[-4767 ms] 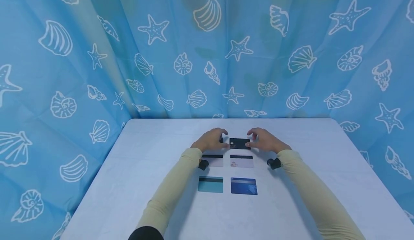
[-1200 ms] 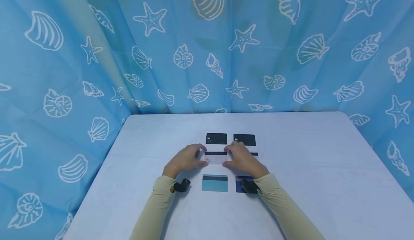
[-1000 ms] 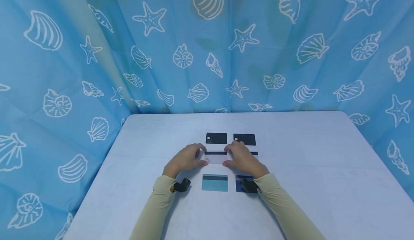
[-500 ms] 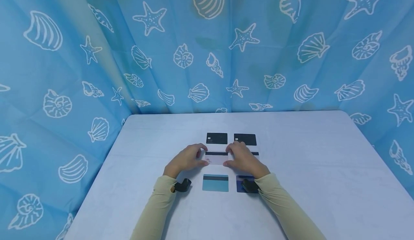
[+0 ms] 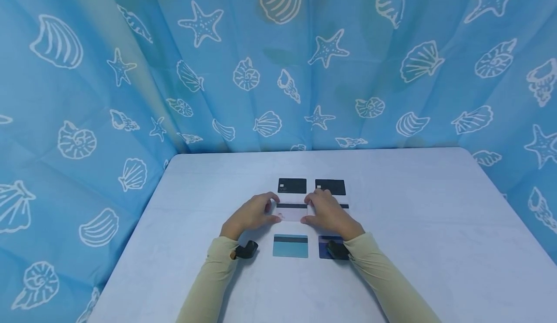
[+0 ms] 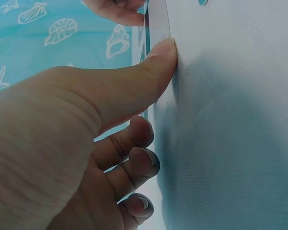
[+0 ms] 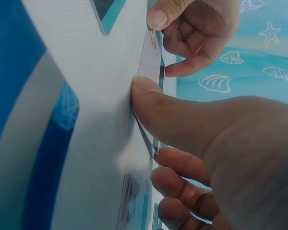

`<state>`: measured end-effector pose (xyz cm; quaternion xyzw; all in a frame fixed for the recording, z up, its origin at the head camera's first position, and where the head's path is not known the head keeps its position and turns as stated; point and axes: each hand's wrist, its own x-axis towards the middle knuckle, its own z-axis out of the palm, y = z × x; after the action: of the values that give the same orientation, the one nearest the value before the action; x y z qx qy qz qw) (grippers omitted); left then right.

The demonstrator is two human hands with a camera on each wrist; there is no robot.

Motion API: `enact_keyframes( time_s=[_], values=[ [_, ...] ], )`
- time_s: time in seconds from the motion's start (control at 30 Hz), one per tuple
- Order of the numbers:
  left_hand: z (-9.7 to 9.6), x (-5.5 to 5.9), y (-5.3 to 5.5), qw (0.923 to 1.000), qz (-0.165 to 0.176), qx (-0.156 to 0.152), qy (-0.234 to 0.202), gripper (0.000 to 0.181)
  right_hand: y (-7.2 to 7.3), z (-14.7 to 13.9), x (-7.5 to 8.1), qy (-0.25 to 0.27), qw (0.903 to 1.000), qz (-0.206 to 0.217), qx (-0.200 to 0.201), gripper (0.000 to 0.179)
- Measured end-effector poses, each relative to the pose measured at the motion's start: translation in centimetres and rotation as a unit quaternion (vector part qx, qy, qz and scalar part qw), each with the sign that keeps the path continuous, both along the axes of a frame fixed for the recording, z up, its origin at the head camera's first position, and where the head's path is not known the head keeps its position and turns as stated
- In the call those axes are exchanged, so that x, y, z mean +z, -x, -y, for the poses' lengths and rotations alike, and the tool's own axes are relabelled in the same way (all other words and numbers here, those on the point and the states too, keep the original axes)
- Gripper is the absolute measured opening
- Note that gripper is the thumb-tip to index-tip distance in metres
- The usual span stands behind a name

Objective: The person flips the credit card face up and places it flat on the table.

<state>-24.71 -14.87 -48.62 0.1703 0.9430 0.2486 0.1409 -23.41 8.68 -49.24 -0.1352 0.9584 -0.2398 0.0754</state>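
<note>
Left hand [image 5: 252,214] and right hand [image 5: 328,215] have moved from the rear right black rectangular card [image 5: 332,186] to the left pale pink plastic-looking card [image 5: 292,214], mid-row. Each pinches one short end, thumb near, forefinger far. Around it lie a second black card [image 5: 292,185], a half-hidden pale card [image 5: 344,206], a teal card [image 5: 290,246] and a blue card [image 5: 324,251]. All six already form paired rows; only the gripped card looks unfinished.

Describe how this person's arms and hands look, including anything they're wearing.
The left sleeve and right sleeve are long, plain, pale yellowish beige and wrinkled. A small black left wrist device and black right wrist device are worn. The left hand and right hand are gloveless.
</note>
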Motion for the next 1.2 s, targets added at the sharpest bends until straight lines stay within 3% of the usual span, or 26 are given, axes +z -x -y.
enact_keyframes(
  time_s=[0.53,1.2],
  values=[
    [-0.01,-0.04,-0.15,0.9999,0.009,0.008,-0.002,0.051,-0.19,-0.23,0.32,0.02,0.9996,0.016,0.008,0.059],
    [0.06,-0.22,-0.27,1.0,-0.007,0.0,0.001,0.051,-0.09,-0.5,0.32,0.018,0.9996,0.015,0.013,0.057]
  ],
)
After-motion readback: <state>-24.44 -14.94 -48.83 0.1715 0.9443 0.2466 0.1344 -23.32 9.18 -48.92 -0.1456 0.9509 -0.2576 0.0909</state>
